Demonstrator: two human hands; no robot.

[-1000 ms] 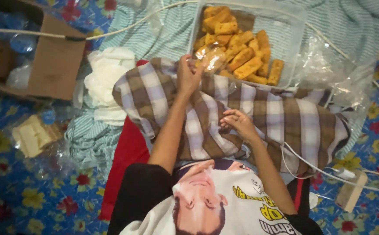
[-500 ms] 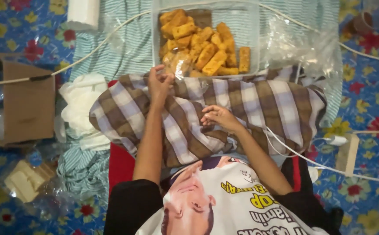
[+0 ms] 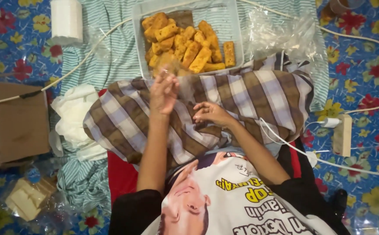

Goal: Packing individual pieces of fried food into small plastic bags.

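Since a second ago the left hand [image 3: 163, 91] has drawn back from the tray [image 3: 237, 26] toward the lap, its fingers pinching a small clear bag [image 3: 171, 69] with a fried piece inside, just beside the tray's near edge. The right hand [image 3: 211, 114] rests on the checked cloth [image 3: 259, 95], fingers loosely curled, holding nothing visible.

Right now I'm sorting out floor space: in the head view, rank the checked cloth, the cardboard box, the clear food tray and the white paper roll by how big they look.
1. checked cloth, by far the largest.
2. clear food tray and cardboard box: look alike, and the box is cut off by the frame edge, so unranked.
3. white paper roll, smallest.
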